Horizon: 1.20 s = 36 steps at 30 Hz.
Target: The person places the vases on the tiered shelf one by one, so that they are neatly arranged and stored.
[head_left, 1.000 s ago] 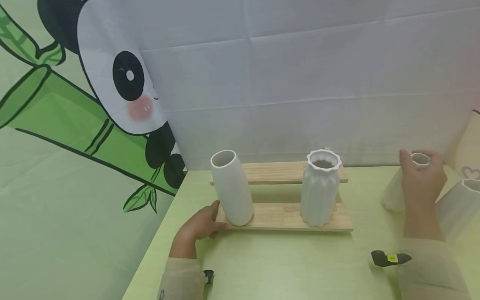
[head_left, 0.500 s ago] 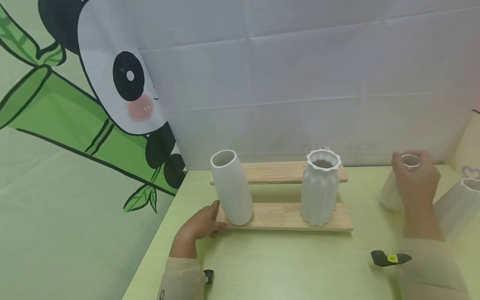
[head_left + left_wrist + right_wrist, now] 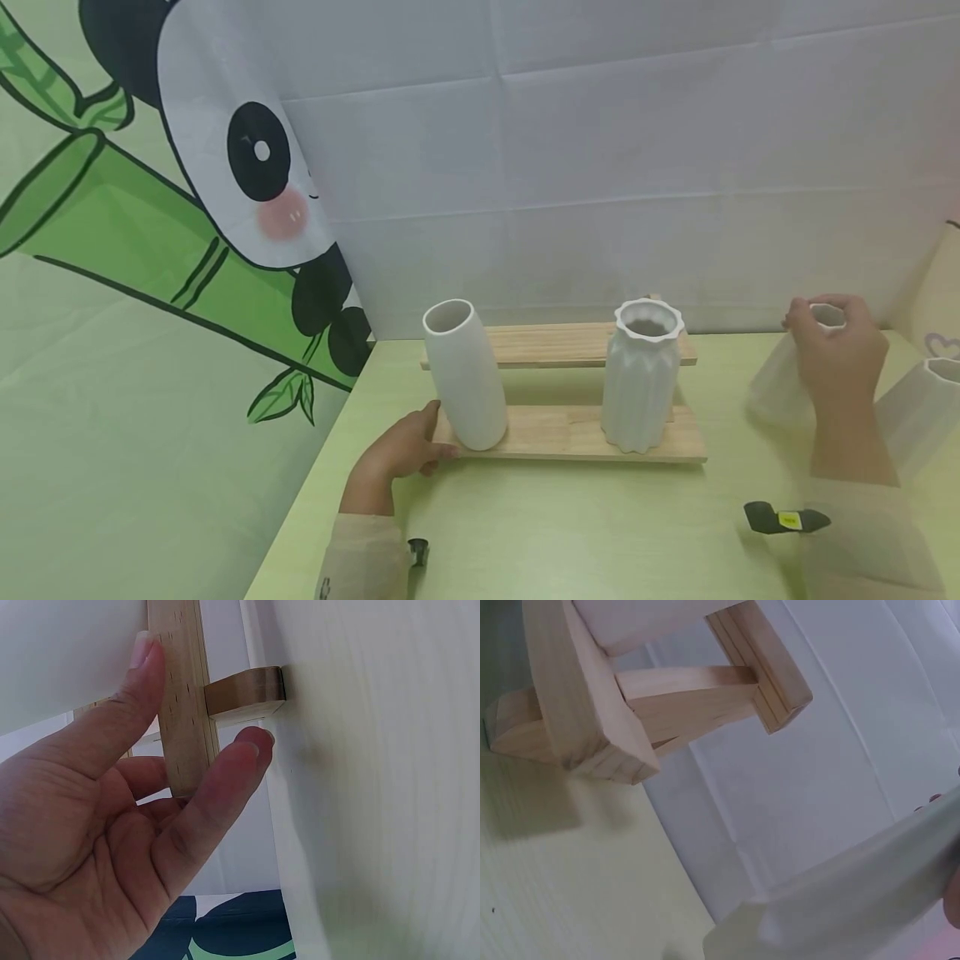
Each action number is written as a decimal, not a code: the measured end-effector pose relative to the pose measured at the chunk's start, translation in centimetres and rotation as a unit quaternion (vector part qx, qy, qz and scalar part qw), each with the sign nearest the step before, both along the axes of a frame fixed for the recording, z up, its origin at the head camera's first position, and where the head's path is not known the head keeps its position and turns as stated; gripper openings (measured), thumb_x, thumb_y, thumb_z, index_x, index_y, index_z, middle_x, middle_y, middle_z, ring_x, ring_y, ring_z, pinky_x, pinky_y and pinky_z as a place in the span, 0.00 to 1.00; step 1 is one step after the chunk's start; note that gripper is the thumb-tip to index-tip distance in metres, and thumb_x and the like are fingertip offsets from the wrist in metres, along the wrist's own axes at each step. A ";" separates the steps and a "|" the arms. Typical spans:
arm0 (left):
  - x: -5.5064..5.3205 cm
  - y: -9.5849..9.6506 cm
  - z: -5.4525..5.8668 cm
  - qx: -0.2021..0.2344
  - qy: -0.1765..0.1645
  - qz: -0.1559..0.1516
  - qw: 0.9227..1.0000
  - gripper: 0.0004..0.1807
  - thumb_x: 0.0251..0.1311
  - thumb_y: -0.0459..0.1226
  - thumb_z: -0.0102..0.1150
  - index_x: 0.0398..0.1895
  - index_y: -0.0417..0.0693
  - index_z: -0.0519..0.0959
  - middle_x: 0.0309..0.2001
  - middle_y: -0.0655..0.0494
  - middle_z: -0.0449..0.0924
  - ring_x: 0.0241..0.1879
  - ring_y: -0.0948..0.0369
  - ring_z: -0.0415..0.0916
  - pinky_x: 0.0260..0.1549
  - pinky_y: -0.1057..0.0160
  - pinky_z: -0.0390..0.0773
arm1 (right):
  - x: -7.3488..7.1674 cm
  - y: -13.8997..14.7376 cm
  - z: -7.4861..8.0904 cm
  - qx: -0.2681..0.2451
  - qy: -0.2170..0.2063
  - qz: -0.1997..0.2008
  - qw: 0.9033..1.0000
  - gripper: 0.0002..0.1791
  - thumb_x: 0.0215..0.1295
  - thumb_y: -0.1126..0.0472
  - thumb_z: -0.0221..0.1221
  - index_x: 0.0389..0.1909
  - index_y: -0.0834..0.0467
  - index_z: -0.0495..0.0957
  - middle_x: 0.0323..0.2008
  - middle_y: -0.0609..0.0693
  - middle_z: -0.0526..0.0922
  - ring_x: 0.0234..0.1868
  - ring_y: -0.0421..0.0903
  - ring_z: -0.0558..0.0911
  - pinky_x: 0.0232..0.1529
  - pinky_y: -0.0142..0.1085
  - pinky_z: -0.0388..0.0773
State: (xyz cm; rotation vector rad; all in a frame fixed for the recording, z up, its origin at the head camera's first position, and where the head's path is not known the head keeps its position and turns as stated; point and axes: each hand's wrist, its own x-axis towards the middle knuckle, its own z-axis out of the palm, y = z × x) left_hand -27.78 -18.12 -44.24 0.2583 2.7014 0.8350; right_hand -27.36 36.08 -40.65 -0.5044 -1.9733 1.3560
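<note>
My left hand (image 3: 405,446) grips the left end of a wooden two-step rack (image 3: 555,429). In the left wrist view, its thumb lies along the front board (image 3: 182,697) and its fingers curl around the end. A smooth tall white vase (image 3: 465,375) stands on that board beside the hand. Farther right on it is a fluted white vase (image 3: 637,392) with a scalloped rim. At the right, my right hand (image 3: 843,350) holds a faceted white vase (image 3: 780,387) by its narrow top. The right wrist view shows this vase's pale side (image 3: 832,900) slanting, with a fingertip at the edge.
Another faceted white vase (image 3: 918,408) stands to the right of my right forearm, partly hidden by it. The rack's upper board (image 3: 551,346) lies near the white backdrop (image 3: 600,167). A pale yellow-green table (image 3: 570,533) spreads in front, with a panda-print cloth (image 3: 187,400) at left.
The faceted vase in my right hand has shifted slightly left at its base and leans more. My right hand moved a little left, then back right. The left hand and rack stayed still.
</note>
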 end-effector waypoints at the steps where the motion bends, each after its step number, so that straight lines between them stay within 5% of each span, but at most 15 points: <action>1: 0.0 0.0 0.0 -0.002 0.000 0.000 1.000 0.54 0.53 0.49 0.71 0.76 0.42 0.50 0.24 0.49 0.79 0.22 0.57 0.77 0.45 0.53 0.70 | 0.2 -0.2 0.3 -0.001 0.006 0.004 1.000 0.04 0.64 0.47 0.60 0.34 0.38 0.74 0.21 0.23 0.79 0.16 0.34 0.70 0.19 0.29 0.62; 14: 0.0 0.0 0.0 0.001 -0.003 0.004 1.000 0.53 0.53 0.49 0.71 0.76 0.43 0.51 0.25 0.49 0.79 0.23 0.56 0.77 0.45 0.52 0.71 | 2.6 -2.7 3.6 0.006 0.038 0.072 0.997 0.03 0.64 0.52 0.62 0.36 0.44 0.78 0.23 0.27 0.83 0.08 0.40 0.65 0.16 0.30 0.63; 22: 0.0 0.0 -0.1 0.002 -0.005 0.006 1.000 0.54 0.52 0.50 0.71 0.76 0.44 0.51 0.26 0.49 0.79 0.23 0.57 0.77 0.44 0.53 0.71 | 4.1 -4.2 5.0 0.056 0.046 0.127 0.989 0.05 0.68 0.53 0.59 0.40 0.49 0.77 0.26 0.26 0.82 0.38 0.36 0.74 0.26 0.23 0.71; 28: 0.2 0.0 0.0 -0.003 -0.009 0.011 1.000 0.53 0.53 0.50 0.71 0.76 0.45 0.52 0.25 0.49 0.79 0.24 0.56 0.77 0.43 0.53 0.70 | 4.9 -5.1 5.6 0.088 0.071 0.157 0.981 0.01 0.68 0.57 0.59 0.37 0.47 0.76 0.25 0.25 0.83 0.23 0.35 0.73 0.20 0.26 0.70; 36: 0.1 -0.1 0.0 -0.008 -0.009 0.012 1.000 0.53 0.53 0.50 0.71 0.76 0.45 0.51 0.26 0.49 0.79 0.24 0.56 0.77 0.44 0.53 0.70 | 6.2 -5.9 6.6 0.089 0.053 0.187 0.977 0.01 0.68 0.58 0.59 0.38 0.48 0.77 0.26 0.26 0.84 0.11 0.40 0.67 0.16 0.31 0.67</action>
